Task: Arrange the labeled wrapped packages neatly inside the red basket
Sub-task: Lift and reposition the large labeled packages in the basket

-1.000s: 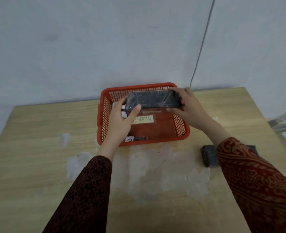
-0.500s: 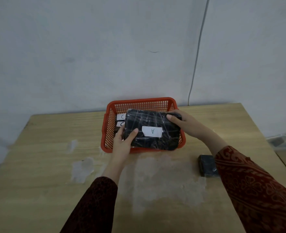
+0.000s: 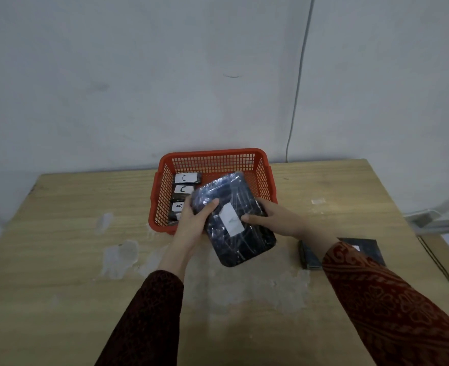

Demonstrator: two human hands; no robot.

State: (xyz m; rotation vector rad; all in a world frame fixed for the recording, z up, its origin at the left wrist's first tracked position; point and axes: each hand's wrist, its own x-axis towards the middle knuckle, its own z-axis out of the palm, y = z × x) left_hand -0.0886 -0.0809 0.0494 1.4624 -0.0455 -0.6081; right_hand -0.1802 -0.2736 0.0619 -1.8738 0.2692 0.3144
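Since 0.5 s ago we've swung the large black film-wrapped package (image 3: 235, 220) askew, both hands (image 3: 191, 225) (image 3: 276, 219) gripping it; small pkgs (image 3: 183, 191) sit filed in red mesh basket (image 3: 215, 159), another dark pkg (image 3: 310, 256) probably awaits.

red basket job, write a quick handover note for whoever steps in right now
Left hand and right hand: both grip the large black plastic-wrapped package with a white label, tilted over the near rim of the red mesh plastic basket.
Done: small labeled packages stand in a row along the basket's left side.
Left: seat the held package, then the dark wrapped package on the wooden table.
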